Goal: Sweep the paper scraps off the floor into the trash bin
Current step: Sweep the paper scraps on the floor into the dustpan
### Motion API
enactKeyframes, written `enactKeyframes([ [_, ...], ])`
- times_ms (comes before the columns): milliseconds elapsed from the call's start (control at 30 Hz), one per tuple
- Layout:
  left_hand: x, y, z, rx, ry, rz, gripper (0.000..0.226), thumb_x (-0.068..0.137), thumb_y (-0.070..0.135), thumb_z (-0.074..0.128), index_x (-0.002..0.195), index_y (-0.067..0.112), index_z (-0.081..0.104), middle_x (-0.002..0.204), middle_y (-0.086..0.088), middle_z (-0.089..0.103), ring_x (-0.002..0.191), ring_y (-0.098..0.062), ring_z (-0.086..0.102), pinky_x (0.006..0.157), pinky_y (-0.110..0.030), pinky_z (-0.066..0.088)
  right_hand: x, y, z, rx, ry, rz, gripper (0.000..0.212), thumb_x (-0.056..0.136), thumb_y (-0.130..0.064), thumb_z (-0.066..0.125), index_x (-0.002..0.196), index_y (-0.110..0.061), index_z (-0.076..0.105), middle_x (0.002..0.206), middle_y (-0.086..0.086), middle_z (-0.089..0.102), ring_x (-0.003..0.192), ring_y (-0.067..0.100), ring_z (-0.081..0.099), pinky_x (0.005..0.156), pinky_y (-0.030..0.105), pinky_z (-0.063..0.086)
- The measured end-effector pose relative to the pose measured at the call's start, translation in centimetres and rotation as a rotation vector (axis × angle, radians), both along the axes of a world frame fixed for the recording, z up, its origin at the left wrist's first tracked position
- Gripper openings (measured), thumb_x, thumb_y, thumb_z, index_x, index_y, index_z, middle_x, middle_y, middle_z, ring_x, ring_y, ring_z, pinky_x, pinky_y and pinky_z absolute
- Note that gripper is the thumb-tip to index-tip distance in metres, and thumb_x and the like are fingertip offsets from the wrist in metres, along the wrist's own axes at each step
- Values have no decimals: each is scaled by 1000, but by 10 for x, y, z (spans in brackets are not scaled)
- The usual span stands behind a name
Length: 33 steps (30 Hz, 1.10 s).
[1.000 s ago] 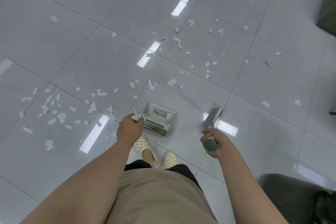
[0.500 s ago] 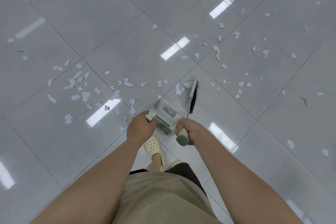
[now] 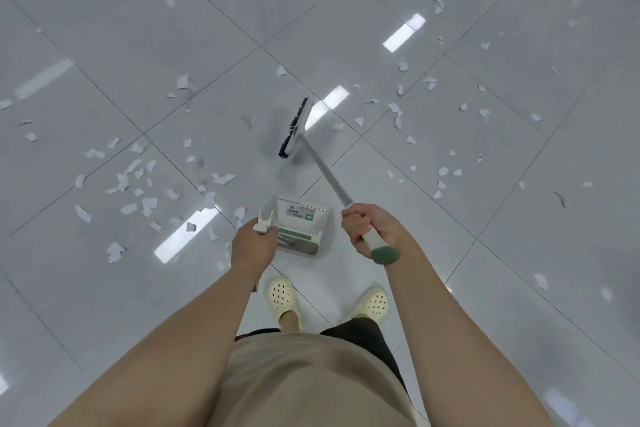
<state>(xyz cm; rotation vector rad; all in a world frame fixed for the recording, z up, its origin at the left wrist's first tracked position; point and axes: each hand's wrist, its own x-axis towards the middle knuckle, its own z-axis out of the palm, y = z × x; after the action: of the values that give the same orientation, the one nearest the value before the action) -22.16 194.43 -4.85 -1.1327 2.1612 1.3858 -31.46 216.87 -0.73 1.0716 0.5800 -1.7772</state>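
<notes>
Your right hand [image 3: 369,229], gripping the broom [image 3: 298,130], has swung it out ahead while your left hand [image 3: 254,244] grips the dustpan [image 3: 301,225]; scraps [image 3: 138,184] still litter the floor [image 3: 104,45], sweeping barely begun

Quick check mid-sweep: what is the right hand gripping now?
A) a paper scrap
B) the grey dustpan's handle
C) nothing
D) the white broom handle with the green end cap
D: the right hand curls round the white broom handle with the green end cap, while the left hand holds the grey dustpan.
</notes>
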Motion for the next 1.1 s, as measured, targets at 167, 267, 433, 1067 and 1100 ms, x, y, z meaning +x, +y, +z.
enactKeyframes([
  [167,-15,61,3,-13,20,-236,8,93,21,58,92,17,65,81,-2,66,74,-24,60,61,-30,43,38,101,8,221,-21,-147,31,86,5,47,72,-19,34,47,-5,31,29,6,30,27,15,29],
  [267,-27,104,6,-28,22,-344,6,91,20,58,89,21,63,89,-5,67,80,-27,63,66,-32,46,59,154,3,435,-13,-198,28,90,7,44,73,-15,37,45,-2,35,29,6,32,28,15,29],
  [433,-51,177,13,-133,41,-541,13,96,21,57,87,13,60,81,-5,63,75,-27,59,59,-31,39,89,237,-5,702,-64,-231,17,86,6,48,78,-9,43,51,3,40,29,12,38,32,16,34],
  [1067,-92,354,16,-156,57,-885,28,94,19,57,68,24,47,65,2,52,59,-17,46,54,-28,32,115,409,-13,760,-156,-94,7,83,-7,54,88,-11,51,37,0,43,29,14,42,39,22,35],
  [1100,-96,352,15,-154,59,-892,30,94,19,57,67,26,46,65,2,51,59,-17,46,55,-28,33,108,408,-13,750,-155,-128,7,84,-7,54,89,-12,51,39,0,43,29,13,42,36,20,35],
])
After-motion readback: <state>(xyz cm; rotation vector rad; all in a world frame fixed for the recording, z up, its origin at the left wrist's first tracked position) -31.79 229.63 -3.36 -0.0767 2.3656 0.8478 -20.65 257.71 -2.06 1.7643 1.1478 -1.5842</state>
